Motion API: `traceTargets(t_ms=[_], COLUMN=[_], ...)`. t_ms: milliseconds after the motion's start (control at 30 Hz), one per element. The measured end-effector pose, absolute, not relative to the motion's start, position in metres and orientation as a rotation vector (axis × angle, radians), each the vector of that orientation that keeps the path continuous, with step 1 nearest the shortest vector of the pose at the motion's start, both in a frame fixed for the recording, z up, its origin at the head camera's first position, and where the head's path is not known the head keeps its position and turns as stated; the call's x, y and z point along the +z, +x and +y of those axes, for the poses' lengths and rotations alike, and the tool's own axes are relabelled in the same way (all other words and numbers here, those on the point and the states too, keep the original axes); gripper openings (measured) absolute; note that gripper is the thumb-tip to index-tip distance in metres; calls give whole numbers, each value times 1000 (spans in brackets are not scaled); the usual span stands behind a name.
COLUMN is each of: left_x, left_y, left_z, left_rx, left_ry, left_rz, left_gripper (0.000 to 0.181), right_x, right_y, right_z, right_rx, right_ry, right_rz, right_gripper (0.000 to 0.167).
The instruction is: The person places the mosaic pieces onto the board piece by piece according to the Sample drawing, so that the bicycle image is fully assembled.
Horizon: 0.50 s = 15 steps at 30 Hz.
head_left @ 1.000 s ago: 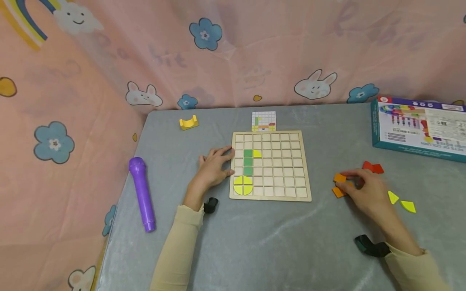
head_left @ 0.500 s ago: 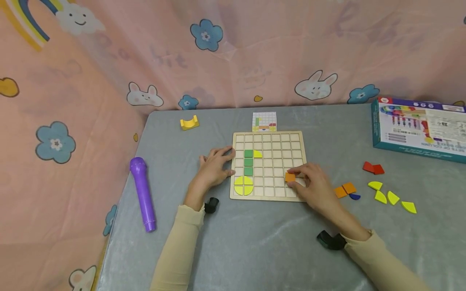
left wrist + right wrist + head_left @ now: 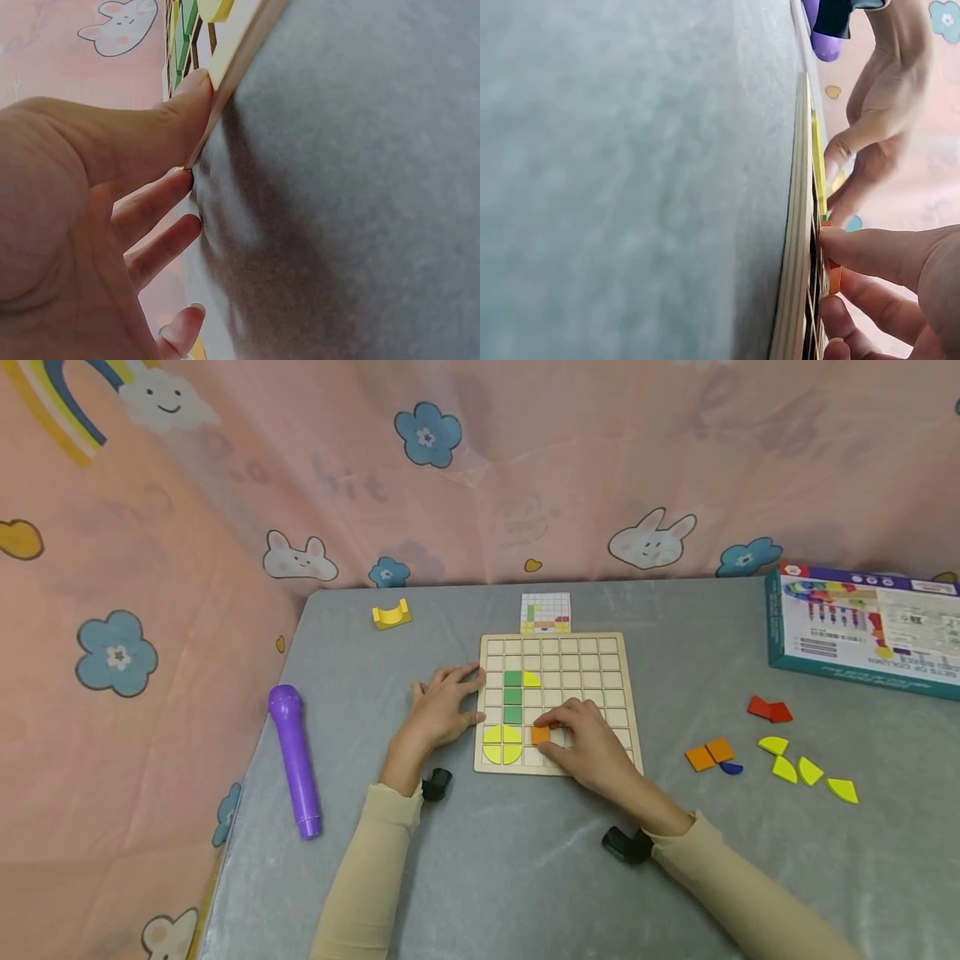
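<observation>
A wooden grid board [image 3: 555,770] lies mid-table, with three green squares [image 3: 513,696] in a column, a yellow quarter piece [image 3: 532,679] beside the top one, and a yellow circle of quarters [image 3: 502,745] at its lower left. My right hand [image 3: 592,752] pinches an orange square [image 3: 540,735] over the board's lower part, right of the circle. In the right wrist view the orange square [image 3: 835,280] is between thumb and fingers. My left hand [image 3: 438,710] touches the board's left edge, fingers spread; the left wrist view shows the thumb of that hand [image 3: 97,195] against the rim.
A small pattern card [image 3: 545,612] touches the board's back edge. To the right lie two orange squares [image 3: 700,758], a blue piece [image 3: 731,768], red pieces [image 3: 769,709] and several yellow quarters [image 3: 810,771]. A box [image 3: 862,627], a yellow arch [image 3: 392,614] and a purple microphone [image 3: 295,760] stand farther out.
My right hand has picked up an orange square from the loose pieces and moved left with it, across the board to beside the yellow circle. My left hand has stayed at the board's edge.
</observation>
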State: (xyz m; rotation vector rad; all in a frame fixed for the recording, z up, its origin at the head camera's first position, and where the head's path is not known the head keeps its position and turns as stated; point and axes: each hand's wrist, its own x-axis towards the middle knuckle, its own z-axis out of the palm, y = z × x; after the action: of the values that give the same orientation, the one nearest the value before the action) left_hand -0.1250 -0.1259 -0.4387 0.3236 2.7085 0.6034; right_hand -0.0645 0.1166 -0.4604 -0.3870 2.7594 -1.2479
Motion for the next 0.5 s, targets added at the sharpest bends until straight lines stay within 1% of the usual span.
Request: traceTargets(t_ms=[500], left_x=[-439], left_y=[-125], left_z=[-125], left_rx=[609], left_ry=[311], left_rz=[2710], left_gripper=[69], right_x=[-461], right_y=[-68], right_z=[105], right_rx=[-1202], right_ry=[-338], right_rz=[2769], right_gripper=[20])
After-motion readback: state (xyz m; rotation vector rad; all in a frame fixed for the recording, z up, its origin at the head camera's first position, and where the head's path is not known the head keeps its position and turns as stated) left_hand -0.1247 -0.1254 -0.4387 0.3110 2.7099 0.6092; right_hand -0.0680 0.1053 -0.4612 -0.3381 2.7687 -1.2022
